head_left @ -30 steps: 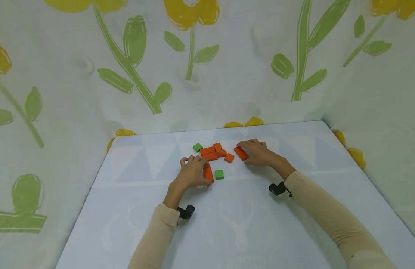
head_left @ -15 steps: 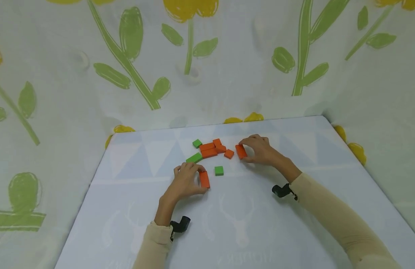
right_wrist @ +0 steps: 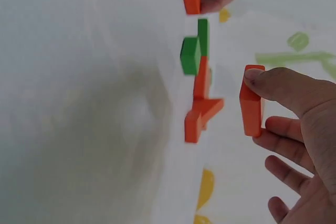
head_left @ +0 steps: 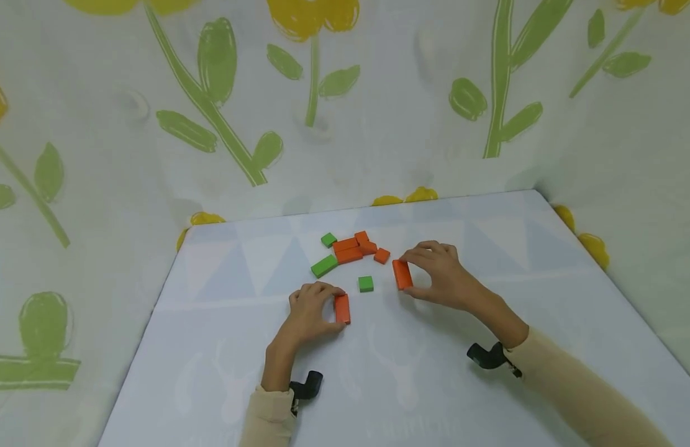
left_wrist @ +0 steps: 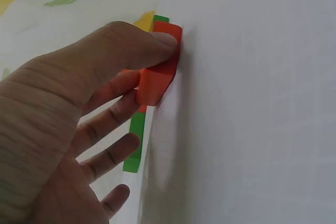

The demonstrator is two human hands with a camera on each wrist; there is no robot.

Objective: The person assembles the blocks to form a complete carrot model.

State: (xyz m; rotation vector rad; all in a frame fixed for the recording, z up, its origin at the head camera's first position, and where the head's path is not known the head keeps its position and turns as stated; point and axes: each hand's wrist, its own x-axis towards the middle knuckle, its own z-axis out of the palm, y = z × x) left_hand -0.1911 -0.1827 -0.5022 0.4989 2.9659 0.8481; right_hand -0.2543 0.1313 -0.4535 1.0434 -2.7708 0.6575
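My left hand (head_left: 308, 313) pinches an orange rectangular block (head_left: 342, 309) by its two ends, thumb on the near end. In the left wrist view the thumb lies over this orange block (left_wrist: 160, 66) while the other fingers spread out below. To the right, my right hand (head_left: 442, 273) holds a second orange block (head_left: 402, 275) between thumb and fingertips. The right wrist view has that block (right_wrist: 252, 100) upright in the pinch, raised off the table. Between and just beyond the two hands sits a small green square block (head_left: 366, 284).
Farther back lies a cluster of orange blocks (head_left: 349, 254), with a long green block (head_left: 325, 266) and a small green block (head_left: 328, 239) at its left. A small orange block (head_left: 381, 256) lies to its right. The white patterned table (head_left: 222, 360) meets a flower-printed curtain (head_left: 378, 143) behind.
The left hand has drawn its orange block nearer and slightly left, uncovering the long green block. The right hand has brought its block nearer to the person.
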